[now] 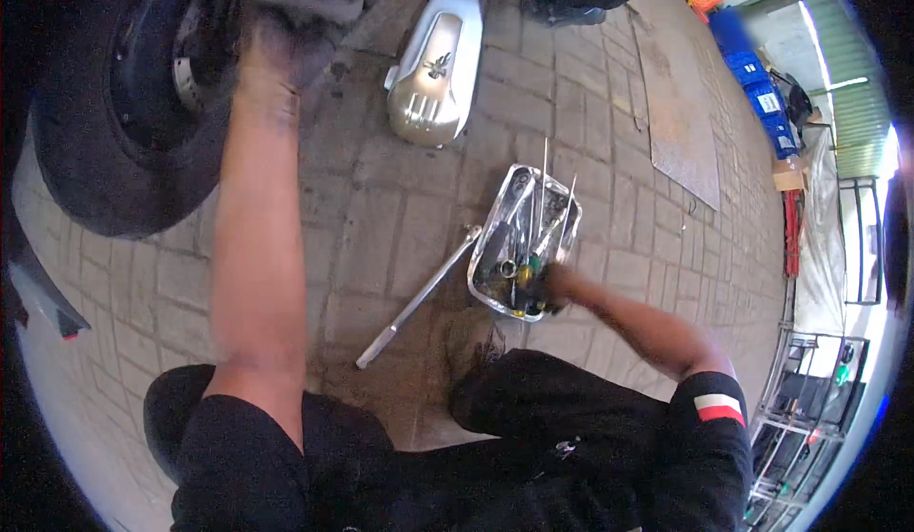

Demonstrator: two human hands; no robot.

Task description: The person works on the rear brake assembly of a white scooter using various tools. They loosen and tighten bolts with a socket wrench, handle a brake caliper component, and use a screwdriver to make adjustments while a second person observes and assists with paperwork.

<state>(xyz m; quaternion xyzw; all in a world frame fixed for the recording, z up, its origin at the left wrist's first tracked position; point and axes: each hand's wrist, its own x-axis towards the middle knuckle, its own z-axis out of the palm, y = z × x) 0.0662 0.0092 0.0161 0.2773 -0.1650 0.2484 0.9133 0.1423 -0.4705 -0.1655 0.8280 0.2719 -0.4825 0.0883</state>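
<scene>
In a dark glove, my left hand is raised at the top left, by the hub of a black wheel. Blur and shadow hide its fingers. My right hand, also dark-gloved, reaches into the near right end of a shiny metal tray. Several tools lie in the tray, among them long thin-shafted screwdrivers with yellow and green handles close to that hand. Its fingers are too dark and smeared to show a grip. A long silver wrench-like bar lies on the paving left of the tray.
A silver and gold metal cover lies on the brick paving beyond the tray. Farther right are a flat sheet, blue bins and a metal rack. Someone else's dark clothing and shoe show at the top.
</scene>
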